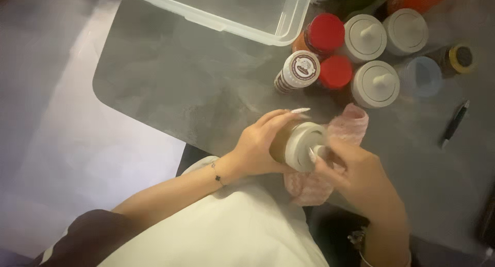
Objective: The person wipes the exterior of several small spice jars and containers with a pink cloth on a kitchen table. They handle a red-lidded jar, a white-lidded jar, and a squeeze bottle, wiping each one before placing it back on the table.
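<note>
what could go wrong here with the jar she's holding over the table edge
The jar is held tilted at the table edge, the left hand around its body and the right hand at its lid. If the lid comes loose, the contents might spill onto the pink cloth or lap. A slip could also knock the crowded jars behind.

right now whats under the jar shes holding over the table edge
A pink cloth lies beneath the jar, showing past its white lid and below the right hand. The left hand grips the jar's body. The cloth's middle is covered by jar and hands.
</note>
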